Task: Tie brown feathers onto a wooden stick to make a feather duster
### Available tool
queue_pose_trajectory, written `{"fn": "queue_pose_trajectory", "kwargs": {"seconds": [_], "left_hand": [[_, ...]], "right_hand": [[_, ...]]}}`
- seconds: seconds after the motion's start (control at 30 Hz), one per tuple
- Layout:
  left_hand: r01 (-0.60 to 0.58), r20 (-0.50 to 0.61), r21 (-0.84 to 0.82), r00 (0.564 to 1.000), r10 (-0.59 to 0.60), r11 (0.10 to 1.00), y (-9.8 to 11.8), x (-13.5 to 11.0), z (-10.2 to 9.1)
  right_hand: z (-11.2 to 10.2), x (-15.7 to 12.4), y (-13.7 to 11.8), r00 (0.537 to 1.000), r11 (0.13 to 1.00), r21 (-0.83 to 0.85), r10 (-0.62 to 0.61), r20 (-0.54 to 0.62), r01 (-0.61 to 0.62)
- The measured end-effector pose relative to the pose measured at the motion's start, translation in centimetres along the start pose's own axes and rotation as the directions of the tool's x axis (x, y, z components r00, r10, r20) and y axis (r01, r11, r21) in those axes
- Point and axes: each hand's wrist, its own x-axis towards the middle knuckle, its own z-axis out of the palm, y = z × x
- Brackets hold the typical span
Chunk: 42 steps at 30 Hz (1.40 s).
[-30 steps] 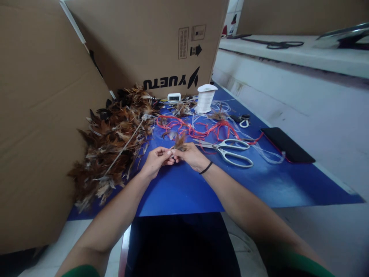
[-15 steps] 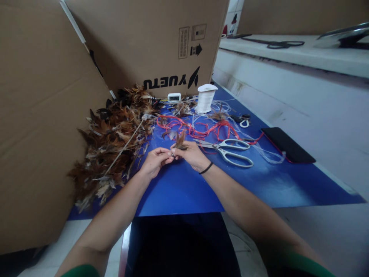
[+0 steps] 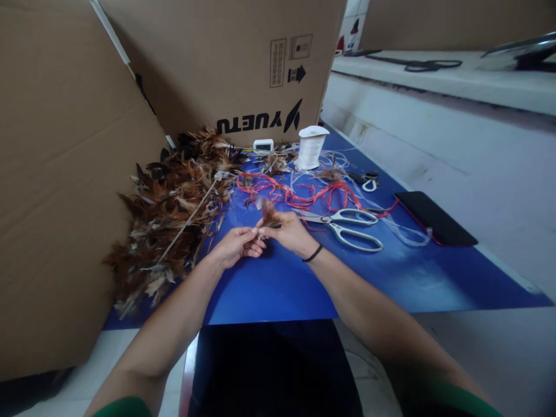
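Over the blue table, my right hand (image 3: 286, 231) is closed around a small brown feather bunch (image 3: 269, 213), its plumes sticking up between thumb and fingers. My left hand (image 3: 238, 246) pinches at the pale base of that bunch, its fingertips meeting those of the right. A pair of grey-handled scissors (image 3: 347, 223) lies just right of my right hand, blades pointing towards it. To the left of my left hand spreads a large pile of brown feathers (image 3: 174, 197), with a thin stick across it.
Tangled red ribbon (image 3: 299, 200) and clear strips lie beyond my hands. A white spool (image 3: 311, 149) and a small white digital display (image 3: 263, 146) stand farther back. A black phone (image 3: 435, 218) rests at right. Cardboard (image 3: 195, 69) walls off the back and left.
The feather bunch has turned in my fingers, its tips now leaning more to the left. The lower fingers of my left hand have loosened slightly. Both hands stay in nearly the same place.
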Motion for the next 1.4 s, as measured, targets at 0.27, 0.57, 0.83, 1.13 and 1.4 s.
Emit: {"fn": "queue_pose_trajectory", "kwargs": {"seconds": [0.27,0.57,0.83,1.13,1.4], "left_hand": [[0.007,0.099,0.022,0.995,-0.009,1.0,-0.1,0.1,-0.8],[-0.045,0.126,-0.015,0.991,0.046,0.999,-0.2,0.1,-0.5],[-0.189,0.053,0.084,0.981,0.185,0.978,-0.3,0.0,-0.1],[-0.143,0.141,0.091,0.981,0.13,0.985,-0.1,-0.1,-0.6],[-0.341,-0.014,0.062,0.939,0.342,0.938,0.1,0.2,-0.4]], "right_hand": [[-0.2,-0.2,-0.4,0.996,0.999,-0.014,-0.036,0.079,0.037],[-0.2,-0.2,-1.0,0.993,0.996,0.009,-0.088,0.077,0.088],[0.0,0.0,-1.0,0.999,0.996,0.078,-0.043,0.026,0.041],[-0.3,-0.2,-1.1,0.993,0.997,0.023,-0.081,0.091,0.079],[0.1,0.2,-1.6,0.996,0.992,0.1,-0.075,-0.048,0.08]]}}
